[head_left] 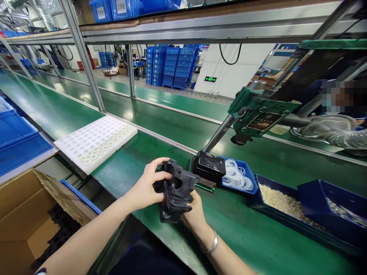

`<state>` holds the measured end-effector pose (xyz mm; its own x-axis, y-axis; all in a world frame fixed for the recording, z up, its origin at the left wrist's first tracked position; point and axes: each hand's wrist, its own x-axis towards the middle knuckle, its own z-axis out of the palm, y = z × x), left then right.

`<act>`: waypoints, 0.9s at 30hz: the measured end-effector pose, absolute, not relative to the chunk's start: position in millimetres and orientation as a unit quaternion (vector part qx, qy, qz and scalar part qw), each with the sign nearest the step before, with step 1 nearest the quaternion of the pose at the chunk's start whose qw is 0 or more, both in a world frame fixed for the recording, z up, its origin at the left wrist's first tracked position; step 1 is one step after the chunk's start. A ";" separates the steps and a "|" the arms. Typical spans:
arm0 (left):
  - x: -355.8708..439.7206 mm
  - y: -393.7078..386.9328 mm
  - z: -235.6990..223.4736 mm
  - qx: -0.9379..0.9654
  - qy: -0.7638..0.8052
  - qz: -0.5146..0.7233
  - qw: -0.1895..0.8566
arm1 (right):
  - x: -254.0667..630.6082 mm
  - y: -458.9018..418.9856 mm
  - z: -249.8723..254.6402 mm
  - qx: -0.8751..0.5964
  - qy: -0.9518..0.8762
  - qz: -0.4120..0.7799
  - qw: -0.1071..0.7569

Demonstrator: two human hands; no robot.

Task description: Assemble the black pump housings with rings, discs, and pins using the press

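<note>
A black moulded plastic part (179,189) with round openings and jutting tabs is held between both hands above the near edge of the green bench. From the left side, my left hand (150,185) grips it, with fingers over its top and the thumb at a lower round opening. My right hand (195,212) is closed on the lower right side of the same part, its fingertips partly hidden behind it. A silver bracelet (211,242) circles the right wrist. Just beyond the part sits a black block (208,167) at the foot of a metal post.
A white tray (77,147) with rows of pale rings lies left. Rightward stand a blue bin (249,172) of white rings, a bin (258,206) of beige pieces and a bin (312,191) of metal parts. A green press (258,114) overhangs; a carton (17,194) holds black parts.
</note>
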<state>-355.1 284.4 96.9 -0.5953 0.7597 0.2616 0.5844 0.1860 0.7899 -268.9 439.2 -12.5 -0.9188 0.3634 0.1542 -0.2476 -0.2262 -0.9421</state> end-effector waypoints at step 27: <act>-468.1 271.5 87.5 0.622 0.703 0.200 0.281 | -274.3 494.8 -10.2 0.017 -0.784 0.602 0.153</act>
<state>-468.1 271.5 87.5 -0.0686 0.9868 -0.1465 0.7620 0.1466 0.6307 -274.3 494.8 -10.2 -0.9527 0.1575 0.2601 -0.2106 0.2755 -0.9380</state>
